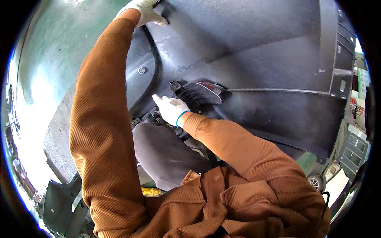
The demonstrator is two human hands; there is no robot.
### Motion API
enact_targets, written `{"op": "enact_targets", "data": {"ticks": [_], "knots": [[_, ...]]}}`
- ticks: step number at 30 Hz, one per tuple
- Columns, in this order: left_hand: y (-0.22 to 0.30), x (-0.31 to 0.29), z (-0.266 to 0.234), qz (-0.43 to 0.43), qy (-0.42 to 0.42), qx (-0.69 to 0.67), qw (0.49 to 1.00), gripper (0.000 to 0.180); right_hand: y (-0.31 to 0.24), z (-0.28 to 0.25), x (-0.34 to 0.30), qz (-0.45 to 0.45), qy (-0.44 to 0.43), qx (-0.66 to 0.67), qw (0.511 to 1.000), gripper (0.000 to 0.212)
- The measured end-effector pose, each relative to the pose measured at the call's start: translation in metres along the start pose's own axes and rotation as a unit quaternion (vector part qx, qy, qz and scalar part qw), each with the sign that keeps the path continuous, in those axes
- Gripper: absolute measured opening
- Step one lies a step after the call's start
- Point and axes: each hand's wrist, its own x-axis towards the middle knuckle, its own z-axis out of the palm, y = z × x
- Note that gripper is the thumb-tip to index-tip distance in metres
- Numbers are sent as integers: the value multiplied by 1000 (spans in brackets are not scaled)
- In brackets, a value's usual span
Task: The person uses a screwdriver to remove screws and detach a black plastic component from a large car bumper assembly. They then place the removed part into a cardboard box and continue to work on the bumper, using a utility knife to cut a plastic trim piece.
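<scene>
Brown ribbed jacket [216,198] fills the lower foreground, its two sleeves reaching away from the wearer toward a broad dark panel [274,65]. The left sleeve [104,115] rises along the left side of the view, the arm almost fully extended and leaning slightly rightward at its far end, where a strip of bare wrist separates cuff from glove. The left hand [146,11], in a white glove, lies at the upper border of the view beside the panel's curved black edging [155,53]; its thumb points right over the dark surface, while the remaining fingers are partly cut off, so the state of its grip cannot be told. The right sleeve [242,142] runs obliquely up and to the left with the elbow bent. The right hand [173,110], gloved in white with a blue cuff band [181,118], is seen from its back, a digit extended toward the upper left; whether the hidden fingers grasp anything cannot be determined. Just beyond this hand, against the middle of the panel, sits a black ribbed fitting [194,94] with a curved, reddish-edged outer face. A grey-clad knee [164,152] projects below the right hand, and a yellow object [151,192] shows beside the left sleeve.
</scene>
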Motion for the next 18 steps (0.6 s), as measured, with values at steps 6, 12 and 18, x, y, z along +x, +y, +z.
{"op": "enact_targets", "data": {"ticks": [6,12,18], "knots": [[-18,-7,13,-3,34,-140,990,56,-1,-13,14,95,-10,0,995,36],[-33,-1,29,18,121,-100,987,54,19,-30,15,86,9,21,996,34],[-26,-10,28,27,116,-145,982,53,23,-22,17,102,36,19,994,39]]}}
